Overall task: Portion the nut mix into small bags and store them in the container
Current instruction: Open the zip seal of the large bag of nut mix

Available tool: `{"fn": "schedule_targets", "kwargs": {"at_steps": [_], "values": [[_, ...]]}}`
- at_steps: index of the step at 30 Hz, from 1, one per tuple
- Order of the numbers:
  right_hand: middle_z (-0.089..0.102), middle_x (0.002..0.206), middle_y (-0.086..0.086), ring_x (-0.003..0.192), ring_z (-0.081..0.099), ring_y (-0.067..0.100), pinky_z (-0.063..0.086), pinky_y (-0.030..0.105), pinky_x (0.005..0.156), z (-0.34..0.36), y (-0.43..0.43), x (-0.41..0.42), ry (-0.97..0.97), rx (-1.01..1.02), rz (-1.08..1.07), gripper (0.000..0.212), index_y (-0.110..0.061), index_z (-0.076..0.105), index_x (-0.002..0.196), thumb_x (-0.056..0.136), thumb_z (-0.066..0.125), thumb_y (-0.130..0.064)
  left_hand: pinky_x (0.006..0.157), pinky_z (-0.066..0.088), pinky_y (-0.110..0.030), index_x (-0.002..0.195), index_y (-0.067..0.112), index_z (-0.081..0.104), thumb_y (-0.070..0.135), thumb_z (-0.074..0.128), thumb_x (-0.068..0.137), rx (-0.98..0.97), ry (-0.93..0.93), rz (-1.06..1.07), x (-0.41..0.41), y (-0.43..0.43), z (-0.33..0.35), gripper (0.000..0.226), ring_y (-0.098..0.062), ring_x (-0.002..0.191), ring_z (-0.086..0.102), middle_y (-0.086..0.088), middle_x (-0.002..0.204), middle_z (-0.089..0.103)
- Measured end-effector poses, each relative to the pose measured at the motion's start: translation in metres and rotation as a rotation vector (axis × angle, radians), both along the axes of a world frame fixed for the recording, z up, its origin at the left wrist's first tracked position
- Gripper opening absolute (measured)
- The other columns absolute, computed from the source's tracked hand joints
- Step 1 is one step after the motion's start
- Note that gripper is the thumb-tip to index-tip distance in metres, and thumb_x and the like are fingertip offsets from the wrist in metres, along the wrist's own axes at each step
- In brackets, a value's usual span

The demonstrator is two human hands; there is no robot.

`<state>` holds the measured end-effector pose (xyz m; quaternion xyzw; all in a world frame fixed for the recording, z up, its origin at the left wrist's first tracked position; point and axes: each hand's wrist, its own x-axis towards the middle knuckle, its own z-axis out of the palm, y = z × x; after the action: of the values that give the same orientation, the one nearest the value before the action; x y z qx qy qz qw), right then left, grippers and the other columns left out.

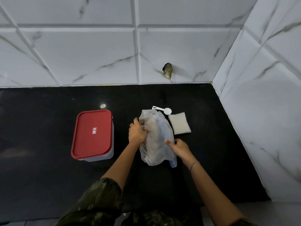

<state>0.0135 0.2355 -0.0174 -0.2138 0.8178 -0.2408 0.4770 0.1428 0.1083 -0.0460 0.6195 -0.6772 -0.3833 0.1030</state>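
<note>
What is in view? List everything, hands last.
rectangular plastic container with red lid: one, red over translucent, counter left, closed.
large clear plastic bag of nut mix: one, clear, centre.
white plastic scoop: one, white, behind the bag.
flat packet of small bags: one, whitish, beside the bag, right.
black countertop: one, black, beneath all.
marbled tile wall: two faces, white-grey, behind and right.
left grip: one, holds bag's left side.
right grip: one, pinches bag's right edge.

Black counter (pixel 48 119) under white marbled wall tiles (pixel 81 51); dark lump (pixel 167 70), maybe broken fitting, low on wall.
</note>
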Motion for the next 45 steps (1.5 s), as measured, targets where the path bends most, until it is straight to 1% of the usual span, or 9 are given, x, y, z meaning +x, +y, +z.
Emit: {"fn": "schedule_targets", "kwargs": {"at_steps": [3,11,16,20,23,26,33,39,45], "values": [[0.059,0.119,0.010,0.101,0.057,0.019,0.049,0.025,0.073,-0.002,-0.005,0.001,-0.063,-0.064,-0.027,0.053,-0.003,0.052,0.125,0.086,0.065,-0.036,0.090,0.049,-0.037,0.140,0.012,0.033,0.030,0.071,0.084,-0.003,-0.017,-0.009,0.003,0.002,0.001,0.070,-0.029,0.120,0.052,-0.016,0.135,0.048],[0.061,0.105,0.006,0.093,0.058,0.019,0.048,0.031,0.084,0.009,-0.012,0.012,-0.254,-0.178,-0.121,0.031,-0.010,0.055,0.119,0.088,0.060,-0.012,0.078,0.048,-0.033,0.131,0.013,0.042,0.027,0.069,0.085,0.074,-0.004,-0.001,0.009,0.007,0.006,0.055,-0.027,0.109,0.056,-0.015,0.128,0.051],[0.058,0.115,0.006,0.096,0.058,0.017,0.050,0.029,0.079,0.015,-0.021,0.024,0.107,-0.381,-0.017,0.040,-0.017,0.049,0.128,0.089,0.046,-0.010,0.099,0.041,-0.040,0.138,0.012,0.037,0.025,0.068,0.085,-0.043,-0.066,0.054,0.004,0.015,0.021,0.063,-0.034,0.131,0.034,-0.018,0.140,0.036],[0.047,0.118,0.006,0.099,0.055,0.022,0.047,0.030,0.081,0.025,-0.022,0.033,0.358,-0.417,0.129,0.051,-0.026,0.036,0.141,0.093,0.043,-0.012,0.093,0.045,-0.033,0.132,0.011,0.043,0.019,0.062,0.089,-0.143,0.140,0.148,-0.008,0.022,0.042,0.048,-0.028,0.120,0.047,-0.015,0.132,0.044],[0.046,0.121,0.006,0.100,0.055,0.021,0.048,0.029,0.080,0.032,-0.022,0.036,0.438,-0.426,0.177,0.053,-0.025,0.032,0.145,0.095,0.046,-0.015,0.083,0.057,-0.039,0.124,0.010,0.051,0.024,0.054,0.095,-0.018,0.359,0.173,-0.018,0.026,0.056,0.032,-0.017,0.092,0.063,-0.008,0.110,0.061],[0.044,0.121,0.004,0.095,0.056,0.016,0.052,0.030,0.078,0.041,-0.024,0.037,0.542,-0.405,0.219,0.059,-0.023,0.025,0.148,0.095,0.051,-0.020,0.062,0.056,-0.026,0.117,0.006,0.058,0.025,0.041,0.101,0.172,0.579,0.245,-0.027,0.034,0.072,0.029,-0.013,0.084,0.064,-0.005,0.099,0.065],[0.046,0.119,0.001,0.096,0.055,0.013,0.052,0.028,0.075,0.077,-0.021,0.041,0.669,-0.457,0.394,0.050,-0.018,0.042,0.138,0.092,0.056,-0.027,0.064,0.050,-0.024,0.092,0.012,0.058,0.045,0.036,0.101,0.289,0.722,0.352,-0.030,0.032,0.097,0.040,-0.012,0.077,0.061,-0.004,0.090,0.063],[0.054,0.111,0.001,0.092,0.057,0.015,0.048,0.029,0.080,0.099,-0.019,0.051,0.484,-0.625,0.358,0.026,-0.014,0.061,0.117,0.095,0.046,-0.018,0.066,0.047,-0.026,0.091,0.007,0.055,0.029,0.066,0.088,0.178,0.646,0.299,-0.022,0.019,0.101,0.024,-0.016,0.075,0.059,-0.009,0.089,0.060],[0.068,0.092,0.007,0.074,0.068,0.011,0.057,0.019,0.061,0.096,-0.032,0.043,-0.173,-0.656,-0.041,0.017,-0.011,0.060,0.109,0.097,0.048,-0.010,0.055,0.048,-0.029,0.088,0.005,0.062,0.029,0.041,0.100,0.335,0.755,0.338,-0.008,0.023,0.111,0.034,-0.015,0.057,0.058,-0.005,0.067,0.061]]}}
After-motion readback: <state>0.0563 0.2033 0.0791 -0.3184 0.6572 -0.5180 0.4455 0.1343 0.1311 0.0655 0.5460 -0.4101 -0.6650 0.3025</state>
